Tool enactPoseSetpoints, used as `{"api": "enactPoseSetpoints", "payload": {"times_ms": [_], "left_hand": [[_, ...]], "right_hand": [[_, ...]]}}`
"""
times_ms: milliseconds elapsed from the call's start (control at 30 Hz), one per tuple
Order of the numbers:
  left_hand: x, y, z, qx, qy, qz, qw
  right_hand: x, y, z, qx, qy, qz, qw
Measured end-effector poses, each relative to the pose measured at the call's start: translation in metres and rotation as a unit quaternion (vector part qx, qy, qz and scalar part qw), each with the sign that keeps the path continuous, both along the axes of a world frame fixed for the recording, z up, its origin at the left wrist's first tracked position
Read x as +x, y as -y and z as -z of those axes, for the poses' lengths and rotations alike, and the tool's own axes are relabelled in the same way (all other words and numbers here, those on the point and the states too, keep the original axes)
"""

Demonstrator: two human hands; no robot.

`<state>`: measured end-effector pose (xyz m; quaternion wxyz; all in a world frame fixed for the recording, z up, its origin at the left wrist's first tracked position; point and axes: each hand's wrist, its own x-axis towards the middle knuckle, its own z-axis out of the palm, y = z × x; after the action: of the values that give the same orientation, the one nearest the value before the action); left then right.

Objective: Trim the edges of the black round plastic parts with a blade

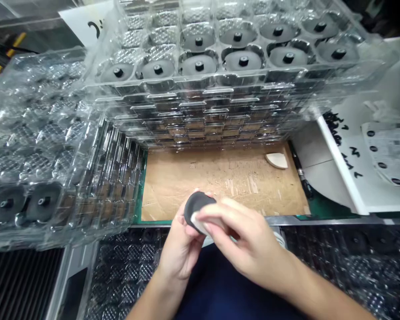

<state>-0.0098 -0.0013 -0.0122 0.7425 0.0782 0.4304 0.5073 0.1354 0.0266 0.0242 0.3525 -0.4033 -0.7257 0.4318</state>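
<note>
Dark grey round disc (196, 205) gripped in your left hand (182, 249) | your right hand (243, 242) fingers press small white pad (200, 223) on it

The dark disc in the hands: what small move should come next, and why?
Probably press the white piece flat onto the disc: the right hand holds it against the disc's lower edge, and the left hand steadies the disc from below.

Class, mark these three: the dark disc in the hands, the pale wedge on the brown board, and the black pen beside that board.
dark disc (196, 204): head view, on its upper face.
pale wedge (277, 160): head view, on its middle.
black pen (300, 171): head view, on its mid-barrel.
</note>
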Motion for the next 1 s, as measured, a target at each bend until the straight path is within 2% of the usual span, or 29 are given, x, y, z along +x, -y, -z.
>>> {"api": "enactPoseSetpoints", "payload": {"times_ms": [67,133,200,267,367,467,533,600,633,700,767,833,933,1000], "left_hand": [[-0.004,-0.002,-0.002,0.007,0.015,-0.01,1.0],[-0.004,-0.004,-0.005,0.017,0.028,-0.019,0.999],[-0.002,-0.004,-0.008,0.033,0.035,-0.017,0.999],[0.003,-0.004,-0.012,0.052,0.041,-0.006,0.998],[0.006,-0.004,-0.016,0.051,0.039,0.0,0.998],[0.002,-0.004,-0.015,0.038,0.018,-0.006,0.999],[0.0,-0.005,-0.013,0.042,0.013,-0.012,0.999],[0.0,-0.006,-0.01,0.045,0.008,-0.023,0.999],[0.0,-0.006,-0.009,0.042,0.009,-0.026,0.999],[0.0,-0.006,-0.007,0.029,0.022,-0.021,0.999],[0.001,-0.004,-0.006,0.013,0.038,-0.017,0.999],[0.0,-0.003,-0.005,0.003,0.046,-0.019,0.999],[0.001,-0.002,-0.006,-0.006,0.05,-0.012,0.999],[0.004,-0.001,-0.007,-0.006,0.052,-0.005,0.999]], "right_hand": [[0.014,0.005,0.005,-0.06,0.032,-0.03,0.997],[0.028,0.01,0.007,-0.103,0.07,0.009,0.992],[0.035,0.014,0.004,-0.094,0.072,0.092,0.989],[0.031,0.016,-0.004,-0.047,0.041,0.118,0.991],[0.015,0.012,-0.015,0.036,-0.016,0.037,0.999],[0.004,0.001,-0.018,0.023,0.009,-0.054,0.998],[0.004,-0.004,-0.017,0.025,0.031,-0.067,0.997],[0.008,-0.004,-0.015,0.034,0.025,-0.024,0.999],[0.011,-0.002,-0.012,0.011,0.02,-0.01,1.0],[0.02,0.007,-0.004,-0.098,0.013,-0.032,0.995],[0.031,0.02,0.012,-0.234,0.005,-0.067,0.97],[0.039,0.034,0.032,-0.333,-0.002,-0.031,0.942],[0.046,0.044,0.05,-0.374,-0.001,0.093,0.923],[0.045,0.042,0.045,-0.334,-0.008,0.146,0.931]]}}
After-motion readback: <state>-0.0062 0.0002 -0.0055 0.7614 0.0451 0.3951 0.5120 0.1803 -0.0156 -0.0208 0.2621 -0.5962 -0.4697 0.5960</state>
